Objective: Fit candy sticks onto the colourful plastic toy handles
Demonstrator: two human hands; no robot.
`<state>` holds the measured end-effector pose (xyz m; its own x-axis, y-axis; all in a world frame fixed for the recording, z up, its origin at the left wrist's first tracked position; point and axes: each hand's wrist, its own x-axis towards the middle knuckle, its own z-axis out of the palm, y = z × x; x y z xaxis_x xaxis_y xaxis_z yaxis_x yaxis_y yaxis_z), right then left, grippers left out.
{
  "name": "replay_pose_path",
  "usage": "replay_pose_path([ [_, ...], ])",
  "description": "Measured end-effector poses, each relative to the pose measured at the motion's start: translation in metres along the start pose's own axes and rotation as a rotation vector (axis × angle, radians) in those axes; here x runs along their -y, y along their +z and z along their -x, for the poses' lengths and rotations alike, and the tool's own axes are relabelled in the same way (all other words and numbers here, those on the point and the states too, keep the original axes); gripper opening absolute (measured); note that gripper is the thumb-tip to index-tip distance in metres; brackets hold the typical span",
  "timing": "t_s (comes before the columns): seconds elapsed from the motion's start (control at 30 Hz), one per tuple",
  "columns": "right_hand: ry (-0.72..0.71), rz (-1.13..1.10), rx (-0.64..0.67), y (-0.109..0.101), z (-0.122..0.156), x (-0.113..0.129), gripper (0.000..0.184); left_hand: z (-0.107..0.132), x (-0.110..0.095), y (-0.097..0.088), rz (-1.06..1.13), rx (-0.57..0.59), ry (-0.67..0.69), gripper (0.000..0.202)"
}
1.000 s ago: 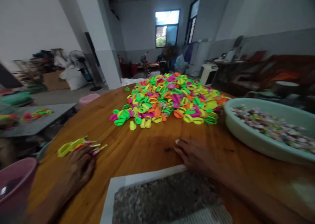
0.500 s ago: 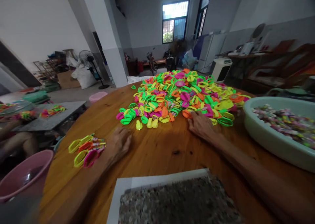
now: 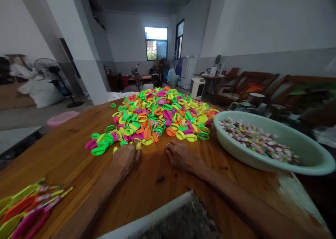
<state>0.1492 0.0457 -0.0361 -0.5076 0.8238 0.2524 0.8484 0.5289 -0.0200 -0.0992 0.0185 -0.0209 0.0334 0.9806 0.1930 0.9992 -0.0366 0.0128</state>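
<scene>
My left hand [image 3: 126, 158] lies knuckles-up on the wooden desk [image 3: 65, 155], right at the near edge of the heap of neon plastic rings [image 3: 157, 114]; its fingers are curled under and a yellow ring piece [image 3: 138, 145] shows at the fingertips, but the blur keeps me from telling whether that piece is pinched or only touched. My right hand [image 3: 180, 155] sits just beside it, a little to the right, palm down with the fingers loosely bent, close to the rings but holding nothing that I can make out. The heap itself spreads across the middle of the desk, green, yellow, pink and orange rings piled over one another, with a few strays such as a green ring [image 3: 113, 105] lying apart on the far left side. To the right of the heap, touching its edge, stands a pale green basin [image 3: 309, 155] with small mixed-colour pieces [image 3: 257, 141] in it. At the near left corner of the desk lies a cluster of assembled neon loops with thin stems [image 3: 26, 205]. A grey speckled mat with a white border [image 3: 168, 223] covers the desk's near edge below my forearms. Beyond the desk I see a white pillar [image 3: 78, 56], a standing fan [image 3: 54, 74], a pink basin [image 3: 62, 118] on the floor and a barred window [image 3: 155, 42].
</scene>
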Motion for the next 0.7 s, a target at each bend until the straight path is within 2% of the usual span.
replay_pose_path([
  [0.13, 0.021, -0.005, -0.006, -0.009, 0.016, -0.007, 0.027, 0.019, 0.008, 0.004, 0.066, -0.075, 0.136, 0.035],
  [0.3, 0.143, 0.023, -0.046, -0.018, 0.031, -0.013, 0.028, 0.065, 0.028, 0.018, 0.189, -0.207, 0.300, 0.033],
  [0.4, 0.278, 0.058, -0.090, -0.025, 0.030, -0.024, 0.028, 0.090, 0.029, 0.018, 0.190, -0.214, 0.299, 0.031],
  [0.5, 0.398, 0.077, -0.114, -0.033, 0.022, -0.046, 0.031, 0.105, 0.023, 0.013, 0.221, -0.214, 0.263, 0.027],
  [0.6, 0.440, 0.068, -0.112, -0.040, 0.010, -0.068, 0.029, 0.108, 0.018, 0.009, 0.245, -0.186, 0.245, 0.026],
  [0.7, 0.448, 0.066, -0.122, -0.045, 0.001, -0.079, 0.028, 0.106, 0.015, 0.005, 0.230, -0.134, 0.255, 0.026],
])
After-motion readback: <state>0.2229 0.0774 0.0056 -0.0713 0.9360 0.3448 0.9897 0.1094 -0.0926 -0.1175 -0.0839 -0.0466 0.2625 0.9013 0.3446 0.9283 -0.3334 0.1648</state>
